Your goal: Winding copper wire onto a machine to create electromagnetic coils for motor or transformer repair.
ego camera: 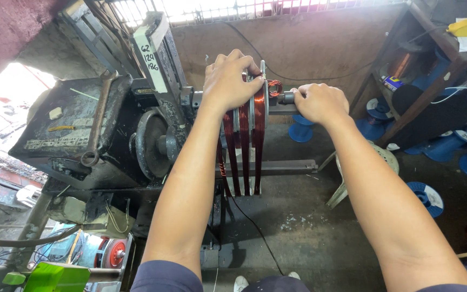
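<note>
- Nearest to the camera, two bare forearms with dark blue sleeves reach forward from the bottom edge, and the white tip of a shoe (240, 281) shows between them on the grey floor (309, 232)
- At the lower left there is a bright green plastic part (55, 277) and a red round part (115, 253) among cables
- Further on, a black cable (255, 227) runs across the floor from under the winding machine (104, 130), a dark, dirty metal body with a grey pulley wheel (149, 143) on its side
- A long rusty wrench (97, 121) lies on top of the machine, beside a pale strip with handwriting
- The left hand (232, 81) is closed over the top of the winding former (252, 108), its fingers bent around the copper wire coils (244, 146)
- The coils are reddish brown and hang as long narrow loops from the former down to a horizontal metal bar (282, 166)
- The right hand (320, 101) is closed as a fist around the end of the shaft (286, 98), just right of the former
- To the right, a pale plastic stool (366, 167) stands on the floor, and blue empty spools (425, 197) lie around it
- Farthest, a wooden shelf (433, 81) leans at the right with more blue spools and copper reels, and a brown wall (309, 38) stands behind the machine under a bright window grille
</note>
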